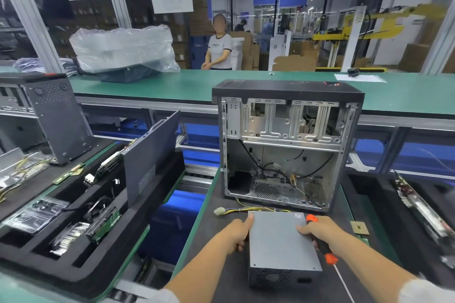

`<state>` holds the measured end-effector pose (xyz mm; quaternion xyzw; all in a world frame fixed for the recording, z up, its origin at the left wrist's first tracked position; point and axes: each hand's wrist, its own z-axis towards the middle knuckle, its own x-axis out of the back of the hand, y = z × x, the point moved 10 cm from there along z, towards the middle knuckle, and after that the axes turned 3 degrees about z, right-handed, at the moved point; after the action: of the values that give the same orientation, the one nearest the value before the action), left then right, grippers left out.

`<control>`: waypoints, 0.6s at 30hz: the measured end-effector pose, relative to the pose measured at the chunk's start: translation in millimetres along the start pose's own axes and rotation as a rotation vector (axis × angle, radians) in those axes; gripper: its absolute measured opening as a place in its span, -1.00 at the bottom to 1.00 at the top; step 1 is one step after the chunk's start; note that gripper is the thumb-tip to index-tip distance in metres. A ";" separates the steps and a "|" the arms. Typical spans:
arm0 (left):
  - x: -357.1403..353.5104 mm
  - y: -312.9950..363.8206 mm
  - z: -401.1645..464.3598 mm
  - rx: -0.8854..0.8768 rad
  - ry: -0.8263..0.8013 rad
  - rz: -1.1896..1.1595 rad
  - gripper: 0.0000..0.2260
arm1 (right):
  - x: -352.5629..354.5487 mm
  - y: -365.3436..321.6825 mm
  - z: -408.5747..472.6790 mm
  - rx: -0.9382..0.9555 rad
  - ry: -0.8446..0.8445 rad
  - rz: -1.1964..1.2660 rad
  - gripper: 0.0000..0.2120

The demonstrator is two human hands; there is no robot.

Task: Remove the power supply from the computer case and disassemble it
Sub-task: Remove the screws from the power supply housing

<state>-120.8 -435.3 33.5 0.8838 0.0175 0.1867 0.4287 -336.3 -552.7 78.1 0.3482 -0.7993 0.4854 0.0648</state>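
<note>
The PSU (280, 243) lies flat on the dark mat (221, 241), just in front of the open case (288, 145) and already out of it, its grey lid up and its mesh fan end toward the person. Its yellow-and-black cable (246, 209) trails from the far edge to a white plug (219, 211) on the mat to the PSU's left. It looks like a stiff sheet-metal box, probably fairly heavy for its bulk, with smooth faces that could slide under a loose grip; I would take it by the two long sides, palms flat to the walls, and keep clear of the sharp folded edges and the loose cable. The left hand (236, 233) is at the PSU's left wall, thumb straight along the top edge and the other fingers curled against the side, steadying the box. The right hand (317, 231) comes in from the right, fingertips resting on the lid while the rest of the hand is wrapped round a screwdriver (320, 241), its orange-and-black handle across the PSU's right edge and the thin shaft running down toward the person. Both forearms reach forward, roughly level. Right of the PSU a small square chip (359, 227) sits on the mat.
</note>
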 end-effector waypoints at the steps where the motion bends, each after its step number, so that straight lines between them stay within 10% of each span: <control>1: 1.2 0.7 0.5 0.002 0.017 0.027 -0.57 | -0.3 -1.9 0.1 0.002 0.005 -0.004 -0.75; 18: 15.0 40.7 -10.8 -0.057 0.245 0.280 -0.57 | 15.3 -28.3 -8.3 0.036 0.114 -0.131 -0.80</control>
<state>-115.9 -450.1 75.4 0.8358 -0.0590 0.3510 0.4181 -332.2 -561.6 109.9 0.3726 -0.7610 0.5134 0.1358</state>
